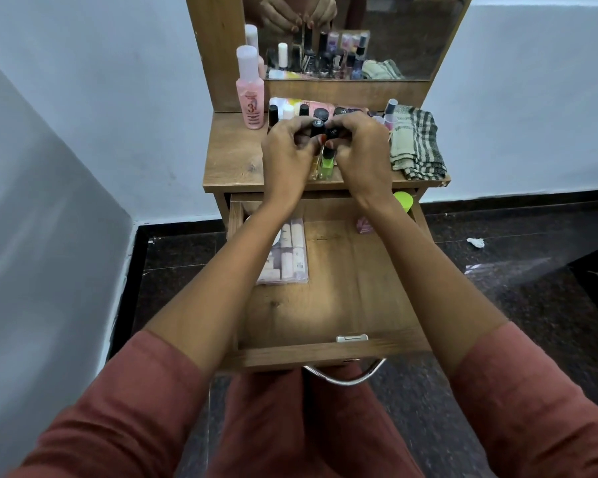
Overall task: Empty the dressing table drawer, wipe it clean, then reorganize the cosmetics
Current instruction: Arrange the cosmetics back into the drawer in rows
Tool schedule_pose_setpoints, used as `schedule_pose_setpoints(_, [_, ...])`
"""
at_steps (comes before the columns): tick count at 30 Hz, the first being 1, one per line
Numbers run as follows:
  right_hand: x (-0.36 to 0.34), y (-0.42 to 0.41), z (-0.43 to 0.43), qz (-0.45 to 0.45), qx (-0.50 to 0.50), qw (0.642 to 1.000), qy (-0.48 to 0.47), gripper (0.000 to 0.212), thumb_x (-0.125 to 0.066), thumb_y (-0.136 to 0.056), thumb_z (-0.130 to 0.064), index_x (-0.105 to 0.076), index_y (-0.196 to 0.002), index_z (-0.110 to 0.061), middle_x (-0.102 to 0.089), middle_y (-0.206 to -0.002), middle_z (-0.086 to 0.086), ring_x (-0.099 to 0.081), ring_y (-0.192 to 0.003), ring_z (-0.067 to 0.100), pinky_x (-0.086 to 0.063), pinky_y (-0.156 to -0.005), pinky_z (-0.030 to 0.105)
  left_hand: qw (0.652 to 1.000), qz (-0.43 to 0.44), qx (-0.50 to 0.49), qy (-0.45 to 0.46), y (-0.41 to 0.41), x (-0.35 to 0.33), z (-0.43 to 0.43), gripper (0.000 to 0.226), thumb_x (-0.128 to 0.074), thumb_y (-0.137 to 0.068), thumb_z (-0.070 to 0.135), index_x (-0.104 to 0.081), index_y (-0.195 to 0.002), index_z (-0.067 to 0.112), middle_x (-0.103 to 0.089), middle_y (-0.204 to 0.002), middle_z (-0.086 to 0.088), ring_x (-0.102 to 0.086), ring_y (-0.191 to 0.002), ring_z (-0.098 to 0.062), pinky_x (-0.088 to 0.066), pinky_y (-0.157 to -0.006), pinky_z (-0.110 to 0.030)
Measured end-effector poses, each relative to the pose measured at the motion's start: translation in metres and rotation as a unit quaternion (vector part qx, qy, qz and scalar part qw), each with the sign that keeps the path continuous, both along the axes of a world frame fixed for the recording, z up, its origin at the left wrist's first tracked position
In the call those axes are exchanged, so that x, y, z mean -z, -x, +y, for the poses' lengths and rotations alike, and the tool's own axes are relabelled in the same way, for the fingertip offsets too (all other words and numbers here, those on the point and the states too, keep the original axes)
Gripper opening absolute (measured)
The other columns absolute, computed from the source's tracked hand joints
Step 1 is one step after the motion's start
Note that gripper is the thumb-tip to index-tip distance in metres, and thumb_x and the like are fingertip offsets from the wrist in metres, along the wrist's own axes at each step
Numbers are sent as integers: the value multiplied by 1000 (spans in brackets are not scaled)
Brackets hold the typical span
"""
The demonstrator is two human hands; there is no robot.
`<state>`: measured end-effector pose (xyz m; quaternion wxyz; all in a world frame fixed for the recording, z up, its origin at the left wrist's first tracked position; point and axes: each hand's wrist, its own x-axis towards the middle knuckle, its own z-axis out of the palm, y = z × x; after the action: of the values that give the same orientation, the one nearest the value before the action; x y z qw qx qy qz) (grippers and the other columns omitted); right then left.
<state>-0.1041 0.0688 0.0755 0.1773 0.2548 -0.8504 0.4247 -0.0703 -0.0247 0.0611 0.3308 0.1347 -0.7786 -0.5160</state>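
**Entry: dressing table, drawer pulled open.**

- Left hand (285, 150): grip clenched round a black tube (316, 127), held roughly upright over the counter (232, 157).
- Right hand (359, 146): grip pinching a second black tube (332, 132), cap end facing up. The two tubes touch, with the fingertips of both hands meeting around them.
- Green polish bottle (328, 163): upright on the counter, just beneath the hands.
- Cosmetics cluster (320, 112): standing behind the hands, against the mirror base.
- Pink bottle (251, 98): far left of the counter.
- Checked cloth (416, 143): folded, far right of the counter.
- Drawer (342, 288): below the hands and nearer the person. It holds a clear packet (285, 253) along its left side, long axis running front to back. A small pink item (365, 225) and a green lid (404, 201) lie at the rear right.

Judgement: the bare drawer floor lies centre-right, so the right hand is nearer it (whether the tubes are bound for the drawer or the counter cannot be told).
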Motion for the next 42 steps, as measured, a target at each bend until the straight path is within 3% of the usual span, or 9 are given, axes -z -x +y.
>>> schedule_pose_setpoints(3, [-2,-9,15,-35,-29,999,9,27,-58,-74,12,-69,-97,2,-69,-98,16,-64,-87,20,-54,-84,33,1000,-12,14,17,-15,0,8,22,-68,-77,4,-70,-99,6,-69,-92,-5,-60,-70,0,-48,-67,-7])
schedule_pose_setpoints(8, [1,-23,43,-74,-66,995,7,28,-55,-73,18,-69,-93,3,-62,-89,6,-57,-80,12,-45,-69,1,997,-44,62,6,-32,13,24,22,-68,-77,-1,-68,-99,2,-63,-82,2,-53,-56,16,-46,-60,-4])
schedule_pose_setpoints(11, [8,-24,55,-80,-64,995,-12,28,-56,-72,17,-69,-93,4,-65,-93,10,-56,-82,13,-42,-69,-1,995,-70,68,-10,-34,27,32,22,-68,-76,-2,-69,-97,1,-66,-79,-4,-53,-50,15,-46,-60,-7])
schedule_pose_setpoints(13, [16,-25,61,-80,-64,994,-28,27,-58,-72,15,-69,-93,4,-68,-95,14,-58,-83,16,-43,-71,1,994,-88,66,-20,-33,36,36,21,-68,-75,-3,-69,-96,1,-68,-80,-8,-52,-49,12,-45,-60,-6])
schedule_pose_setpoints(18, [42,-20,68,-89,-50,991,-82,29,-57,-71,16,-69,-94,4,-66,-101,21,-60,-99,27,-47,-89,28,988,-140,58,-5,-28,59,44,23,-66,-75,-6,-70,-96,-1,-71,-93,-15,-56,-64,-2,-41,-59,0])
schedule_pose_setpoints(22, [63,-9,70,-101,-44,985,-134,29,-57,-72,15,-69,-95,3,-63,-100,21,-61,-94,34,-50,-83,40,985,-165,53,16,-19,73,50,23,-63,-77,-6,-69,-98,-1,-70,-98,-16,-64,-81,-16,-41,-67,-3])
schedule_pose_setpoints(24, [69,-4,70,-101,-49,982,-154,30,-56,-73,15,-68,-97,3,-63,-100,21,-60,-95,34,-50,-82,43,983,-173,57,21,-13,77,53,23,-63,-77,-5,-68,-99,-1,-70,-98,-16,-63,-81,-14,-41,-67,-3])
schedule_pose_setpoints(31, [83,5,72,-38,-13,970,-242,31,-55,-77,8,-67,-103,-2,-65,-105,15,-51,-98,35,-45,-79,40,978,-199,52,26,1,91,58,27,-60,-77,-3,-68,-103,4,-69,-101,-15,-66,-87,-24,-53,-80,-30])
schedule_pose_setpoints(42, [87,3,65,66,35,955,-287,24,-55,-77,5,-71,-91,-6,-71,-89,10,-55,-80,32,-47,-64,36,980,-196,38,7,2,92,58,32,-51,-78,-11,-67,-103,1,-69,-100,-16,-65,-90,-24,-48,-81,-23])
